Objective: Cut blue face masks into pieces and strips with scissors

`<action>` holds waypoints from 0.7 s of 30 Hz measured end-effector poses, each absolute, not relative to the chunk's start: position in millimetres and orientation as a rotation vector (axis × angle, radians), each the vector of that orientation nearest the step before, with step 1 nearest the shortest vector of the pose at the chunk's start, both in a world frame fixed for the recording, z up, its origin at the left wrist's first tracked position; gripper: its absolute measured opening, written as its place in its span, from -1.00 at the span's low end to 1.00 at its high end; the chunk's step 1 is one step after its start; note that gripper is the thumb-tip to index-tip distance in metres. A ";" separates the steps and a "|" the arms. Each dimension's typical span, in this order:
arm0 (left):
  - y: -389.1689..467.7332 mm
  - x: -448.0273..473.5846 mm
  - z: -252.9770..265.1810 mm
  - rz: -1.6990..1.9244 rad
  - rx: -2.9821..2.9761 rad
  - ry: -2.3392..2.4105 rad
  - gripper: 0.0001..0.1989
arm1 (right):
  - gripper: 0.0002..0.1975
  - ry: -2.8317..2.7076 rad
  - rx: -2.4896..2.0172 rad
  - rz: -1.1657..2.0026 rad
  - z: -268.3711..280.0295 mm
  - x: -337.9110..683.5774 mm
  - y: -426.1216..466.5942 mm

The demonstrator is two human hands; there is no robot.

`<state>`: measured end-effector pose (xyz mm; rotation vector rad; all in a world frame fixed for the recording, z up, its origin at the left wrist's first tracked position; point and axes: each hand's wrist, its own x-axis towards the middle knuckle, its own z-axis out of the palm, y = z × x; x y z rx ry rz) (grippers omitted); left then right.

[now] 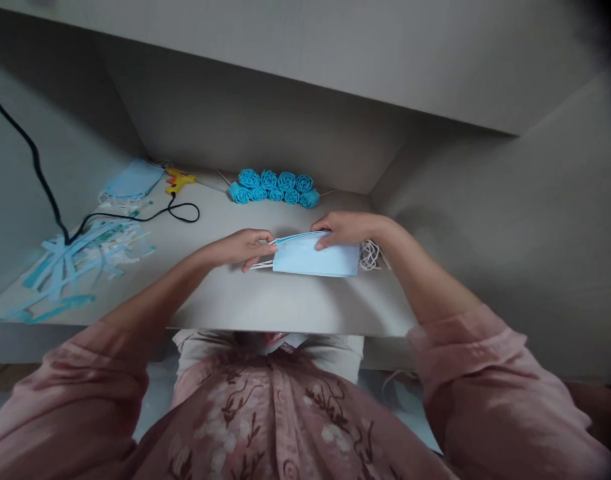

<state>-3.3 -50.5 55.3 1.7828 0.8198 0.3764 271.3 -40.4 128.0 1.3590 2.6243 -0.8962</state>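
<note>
Face masks: layered, count unclear, held over mid-desk between front and back edges.
Left grip: pinching the left end, beside the white loops.
Right grip: clamped over the upper edge, thumb on the near face; farther onto the masks than the left.
Long axis: left to right, roughly along the desk's front edge; ends toward the desk's left and right edges.
Bunched loops: at the right end.
Blue roses: along the desk's back edge.
Glue gun: near the back-left corner.
Cut strips: toward the front-left corner.
</note>
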 end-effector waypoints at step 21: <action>-36.7 -21.9 -12.4 0.710 1.111 0.831 -0.76 | -0.64 1.835 2.377 -0.061 64.4 378.1 -81.8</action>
